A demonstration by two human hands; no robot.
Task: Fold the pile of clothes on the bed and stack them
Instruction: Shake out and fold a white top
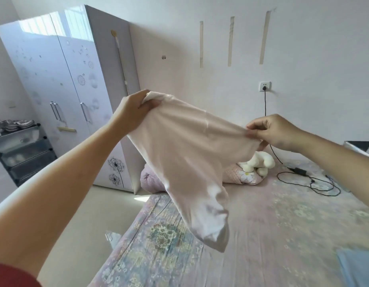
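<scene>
A pale pink garment (185,146) hangs in the air above the bed (262,224), stretched between both hands. My left hand (134,108) grips its upper left corner in a fist. My right hand (270,129) pinches the right edge between thumb and fingers. The cloth's lower end droops to a point over the floral bedsheet. A bit of blue cloth (357,266) lies at the bed's lower right corner.
A white plush toy (258,162) and pink pillows (241,175) lie at the head of the bed. A black charger cable (307,181) runs from the wall socket (264,86) onto the sheet. A wardrobe (71,90) and a drawer rack (20,150) stand left.
</scene>
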